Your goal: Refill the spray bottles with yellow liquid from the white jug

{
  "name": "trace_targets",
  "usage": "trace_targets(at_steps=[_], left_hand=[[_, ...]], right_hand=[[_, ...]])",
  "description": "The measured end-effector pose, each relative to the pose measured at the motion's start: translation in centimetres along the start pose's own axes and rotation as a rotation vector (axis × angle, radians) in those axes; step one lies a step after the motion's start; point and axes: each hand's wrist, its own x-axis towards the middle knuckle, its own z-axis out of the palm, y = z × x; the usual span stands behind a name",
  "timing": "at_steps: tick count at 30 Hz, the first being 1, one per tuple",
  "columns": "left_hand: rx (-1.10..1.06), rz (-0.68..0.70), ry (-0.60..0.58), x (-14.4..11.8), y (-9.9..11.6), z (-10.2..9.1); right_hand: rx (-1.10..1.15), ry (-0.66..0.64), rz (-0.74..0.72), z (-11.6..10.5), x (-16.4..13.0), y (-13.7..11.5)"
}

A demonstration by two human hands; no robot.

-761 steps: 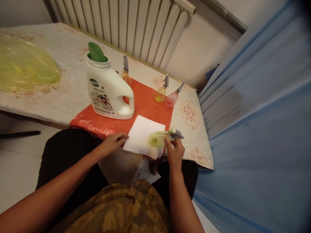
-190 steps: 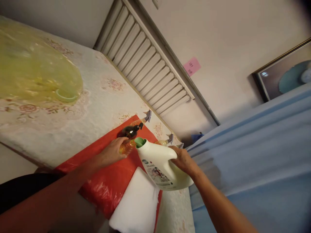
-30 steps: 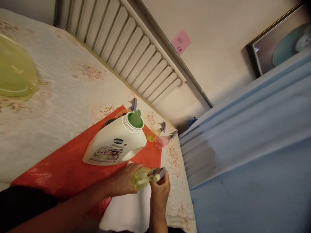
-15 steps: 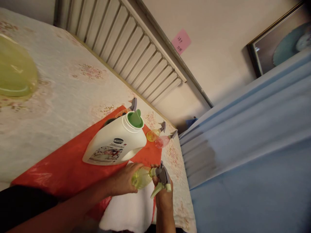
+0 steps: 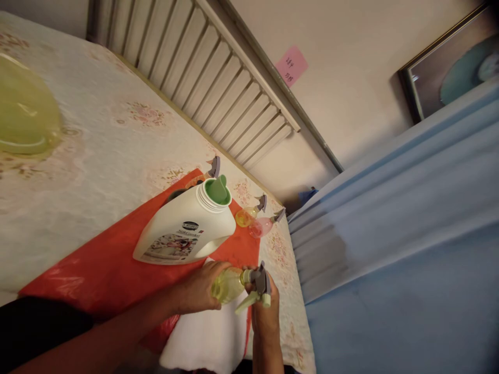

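the left hand [image 5: 198,291] wraps around a yellow spray bottle [image 5: 228,284], held on its side over a white cloth [image 5: 210,337] at the near edge of the table [image 5: 97,156]. the right hand [image 5: 265,317] pinches the grey spray head [image 5: 260,283] at the bottle's neck. just behind stands a white jug [image 5: 183,231] on a red sheet [image 5: 105,270], with two small bottles [image 5: 253,221] beyond it.

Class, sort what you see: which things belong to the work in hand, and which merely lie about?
In hand: yellow spray bottle, its trigger head, left hand, right hand.

Lying about: white jug, pink bottle, green basin, pink note.
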Motion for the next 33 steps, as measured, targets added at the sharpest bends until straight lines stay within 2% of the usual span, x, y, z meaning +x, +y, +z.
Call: trace_targets(at_steps=[3,7,10,14,24,29,33], left_hand=[[0.009,-0.005,-0.004,0.0,0.1,-0.1],[0.011,-0.019,-0.003,0.0,0.1,-0.1],[0.011,-0.015,-0.008,0.0,0.1,-0.1],[0.021,-0.02,-0.006,-0.1,0.2,-0.1],[0.005,-0.034,-0.011,-0.1,0.5,-0.3],[-0.001,-0.042,-0.002,-0.1,0.2,-0.1],[-0.006,-0.041,0.004,-0.1,0.1,-0.1]], right_hand=[[-0.032,-0.002,0.035,0.5,0.0,-0.9],[-0.119,0.029,0.005,1.2,0.0,-1.8],[-0.123,0.062,0.001,1.4,0.0,-1.5],[-0.106,0.036,0.001,1.2,0.0,-0.7],[0.007,0.002,0.017,0.7,0.0,-0.5],[0.177,-0.032,0.024,0.2,0.0,-0.4],[0.206,-0.061,0.047,0.0,0.0,-0.5]])
